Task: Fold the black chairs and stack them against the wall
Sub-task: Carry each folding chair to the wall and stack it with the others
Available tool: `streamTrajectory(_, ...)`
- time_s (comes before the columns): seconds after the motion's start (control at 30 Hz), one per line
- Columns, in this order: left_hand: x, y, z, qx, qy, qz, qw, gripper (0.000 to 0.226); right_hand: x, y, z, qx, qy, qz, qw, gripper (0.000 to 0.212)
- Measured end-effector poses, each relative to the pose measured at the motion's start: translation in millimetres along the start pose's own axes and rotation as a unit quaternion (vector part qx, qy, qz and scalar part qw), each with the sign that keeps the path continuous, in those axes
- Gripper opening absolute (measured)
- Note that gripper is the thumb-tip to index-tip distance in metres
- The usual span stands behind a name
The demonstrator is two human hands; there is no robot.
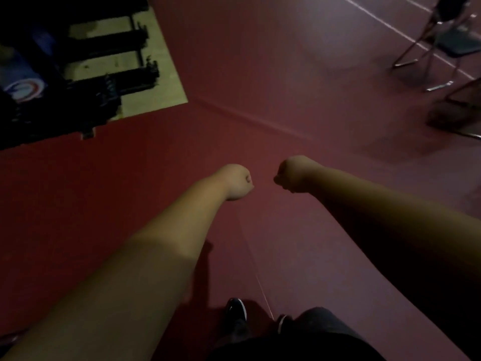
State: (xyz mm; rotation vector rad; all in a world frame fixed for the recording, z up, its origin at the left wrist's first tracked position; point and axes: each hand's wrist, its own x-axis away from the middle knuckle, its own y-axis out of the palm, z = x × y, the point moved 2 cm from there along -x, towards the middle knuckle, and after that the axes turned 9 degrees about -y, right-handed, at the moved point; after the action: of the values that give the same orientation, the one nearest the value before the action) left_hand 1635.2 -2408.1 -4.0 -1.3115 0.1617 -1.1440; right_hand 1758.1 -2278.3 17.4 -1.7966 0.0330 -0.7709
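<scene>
Both my arms reach out in front of me over the dark red floor. My left hand is curled into a fist and holds nothing. My right hand is also a fist with nothing in it, a short gap from the left. An unfolded black chair with metal legs stands at the far upper right, well away from both hands. Part of a second chair shows at the right edge just below it.
Dark stacked frames lie on a pale floor patch at the upper left, next to a blue and white object. White lines cross the red floor. My shoes show at the bottom.
</scene>
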Motion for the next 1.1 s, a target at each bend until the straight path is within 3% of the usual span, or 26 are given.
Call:
streamTrajectory(0.27,-70,-7,140,-0.072,0.121,-0.054,0.989,0.024,27,-26,127,-0.079,0.13,0.036,0.988,0.043)
streamTrajectory(0.6,-168,-5,358,-0.194,0.229,-0.083,0.95,0.022,40,-29,362,-0.257,0.267,0.075,0.926,0.034)
streamTrajectory(0.8,-233,5,471,-0.233,0.249,-0.086,0.936,0.02,37,-50,493,-0.31,0.293,0.09,0.9,0.032)
streamTrajectory(1.1,-317,-8,574,-0.192,0.264,-0.105,0.939,0.023,1,-100,609,-0.351,0.287,0.105,0.885,0.03)
